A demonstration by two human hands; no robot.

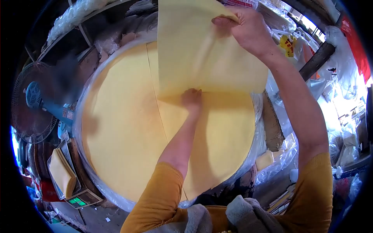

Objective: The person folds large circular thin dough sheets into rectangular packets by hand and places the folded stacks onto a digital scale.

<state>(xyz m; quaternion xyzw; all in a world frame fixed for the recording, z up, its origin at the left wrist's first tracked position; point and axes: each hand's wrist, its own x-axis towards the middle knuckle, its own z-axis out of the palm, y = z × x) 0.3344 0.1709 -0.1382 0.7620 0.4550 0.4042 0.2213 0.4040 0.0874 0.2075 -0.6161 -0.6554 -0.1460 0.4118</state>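
My right hand (248, 31) pinches the upper right edge of a thin yellow sheet (186, 46) and holds it raised. The sheet hangs down toward a round, yellow-covered work surface (120, 112). At the sheet's lower part my left hand (191, 99) has its fingers curled closed against the sheet; the fingertips are partly hidden. Similar yellow material covers the round surface, with a thin dark seam running from top to bottom. Clear plastic (107, 192) wraps the rim of the surface.
To the left stand a blue fan (34, 97) and a scale (83, 199) with a green display, bearing folded yellow sheets (62, 174). Plastic bags (345, 58) crowd the right side. A dark bar (316, 60) slants there. A cardboard piece (272, 124) lies by the right rim.
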